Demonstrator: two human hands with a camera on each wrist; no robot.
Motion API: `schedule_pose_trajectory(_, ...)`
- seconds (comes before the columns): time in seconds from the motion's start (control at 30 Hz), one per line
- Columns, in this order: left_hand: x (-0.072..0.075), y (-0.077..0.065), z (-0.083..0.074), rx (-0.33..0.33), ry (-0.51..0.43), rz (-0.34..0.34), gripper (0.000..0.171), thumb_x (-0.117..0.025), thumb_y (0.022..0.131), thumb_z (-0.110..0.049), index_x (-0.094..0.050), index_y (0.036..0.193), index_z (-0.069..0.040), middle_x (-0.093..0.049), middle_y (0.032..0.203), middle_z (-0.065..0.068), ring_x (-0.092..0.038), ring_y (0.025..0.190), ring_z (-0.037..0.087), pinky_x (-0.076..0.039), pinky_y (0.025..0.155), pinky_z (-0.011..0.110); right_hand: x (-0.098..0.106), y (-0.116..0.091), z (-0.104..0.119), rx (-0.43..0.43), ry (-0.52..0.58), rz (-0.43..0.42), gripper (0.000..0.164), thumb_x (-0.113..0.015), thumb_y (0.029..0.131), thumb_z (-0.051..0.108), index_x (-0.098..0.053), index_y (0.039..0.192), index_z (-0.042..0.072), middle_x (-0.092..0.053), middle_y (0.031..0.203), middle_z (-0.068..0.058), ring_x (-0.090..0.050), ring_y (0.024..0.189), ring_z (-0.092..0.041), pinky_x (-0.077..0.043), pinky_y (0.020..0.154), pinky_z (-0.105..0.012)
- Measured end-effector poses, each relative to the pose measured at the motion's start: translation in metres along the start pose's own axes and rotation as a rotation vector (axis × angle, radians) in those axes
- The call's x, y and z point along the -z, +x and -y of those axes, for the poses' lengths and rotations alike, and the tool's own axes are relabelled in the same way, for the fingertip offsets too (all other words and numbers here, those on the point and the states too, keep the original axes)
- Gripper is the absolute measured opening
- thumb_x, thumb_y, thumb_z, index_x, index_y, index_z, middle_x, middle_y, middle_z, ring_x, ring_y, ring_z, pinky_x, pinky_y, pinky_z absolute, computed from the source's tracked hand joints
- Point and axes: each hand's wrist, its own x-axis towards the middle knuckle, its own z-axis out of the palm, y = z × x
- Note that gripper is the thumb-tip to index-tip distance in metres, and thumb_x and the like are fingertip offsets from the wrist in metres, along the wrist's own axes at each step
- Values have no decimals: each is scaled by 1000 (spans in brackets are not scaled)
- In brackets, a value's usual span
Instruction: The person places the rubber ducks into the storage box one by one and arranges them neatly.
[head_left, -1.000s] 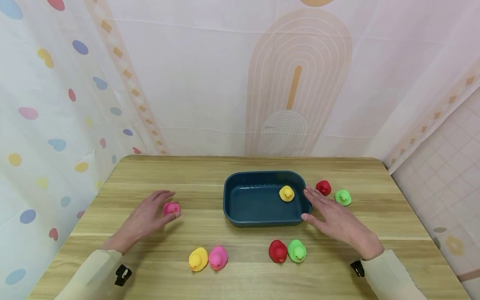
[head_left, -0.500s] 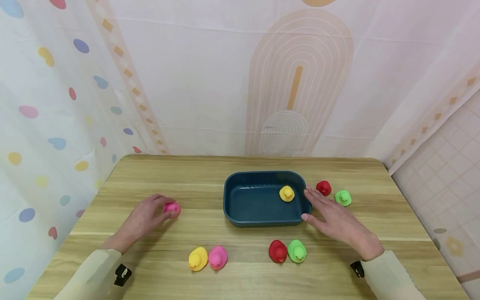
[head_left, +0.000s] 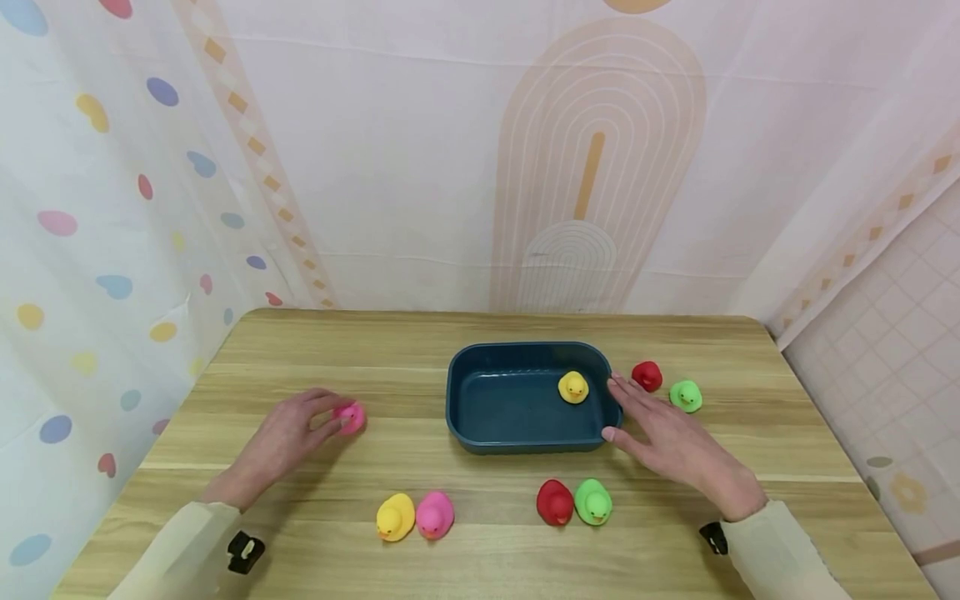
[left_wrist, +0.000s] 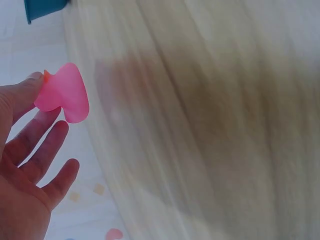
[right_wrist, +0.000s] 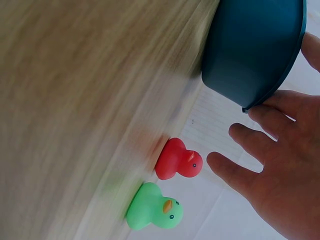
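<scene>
My left hand [head_left: 288, 433] pinches a pink rubber duck [head_left: 351, 418] between thumb and index finger at the left of the table. In the left wrist view that pink duck [left_wrist: 67, 95] hangs apart from the wood, its flat underside showing, and the other fingers are spread loosely. My right hand [head_left: 675, 437] lies with extended fingers along the right end of a dark blue basin [head_left: 510, 446], fingertips and thumb at the rim. A yellow duck [head_left: 573, 387] sits inside the basin near that end. In the right wrist view, fingertips meet the basin's [right_wrist: 252, 50] edge.
Beyond my right hand stand a red duck [head_left: 647, 376] and a green duck [head_left: 686, 396]. Along the front are a yellow duck [head_left: 395, 517] beside a pink one [head_left: 435, 515], and a red duck [head_left: 556, 502] beside a green one [head_left: 593, 502]. Curtains border the wooden table [head_left: 480, 567].
My left fingers have closed in on the pink duck and taken hold of it. It has shifted slightly to the right with the hand. My right hand and the basin have stayed put.
</scene>
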Motion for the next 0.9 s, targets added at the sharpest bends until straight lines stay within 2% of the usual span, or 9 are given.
schedule_pose_trajectory(0.13,2,2,-8,-15,-27,-27,30,-80,88,-2,-76,117,-4,-73,110,14,-71,96,35,-60,78,53,0,0,0,1,-1,-1,78,-56,104,52,-37,159,1,-31,167,-16,-34,151,-39,-36,117,-59)
schedule_pose_trajectory(0.4,5,9,-32,-125,-34,-133,32,-82,86,-2,-77,117,-6,-74,108,10,-73,91,29,-59,72,47,-1,0,0,1,3,1,78,-56,104,52,-36,159,1,-31,167,-16,-34,151,-39,-36,117,-59)
schedule_pose_trajectory(0.5,6,13,-42,-147,-53,-142,32,-83,85,-1,-78,117,-6,-74,109,10,-73,91,28,-60,68,44,-1,0,0,0,5,0,78,-55,105,53,-36,159,1,-30,167,-15,-34,151,-39,-36,117,-59)
schedule_pose_trajectory(0.6,6,19,-53,-160,-67,-136,35,-82,85,1,-77,119,-6,-73,111,10,-72,95,29,-61,71,46,-2,0,0,1,6,-3,78,-55,105,53,-36,159,1,-30,167,-15,-34,151,-39,-36,117,-59)
schedule_pose_trajectory(0.8,6,29,-74,-137,-117,-98,33,-80,89,0,-76,121,-6,-73,115,9,-72,101,29,-62,80,46,-2,0,0,1,-2,-9,78,-55,104,53,-37,159,1,-31,167,-15,-34,151,-38,-37,116,-58)
schedule_pose_trajectory(0.9,5,34,-82,-136,-143,-102,34,-80,89,-2,-75,123,-6,-73,116,9,-72,102,28,-62,81,46,-2,-1,0,1,-9,-12,77,-55,105,53,-37,159,1,-31,167,-16,-35,150,-38,-38,116,-58)
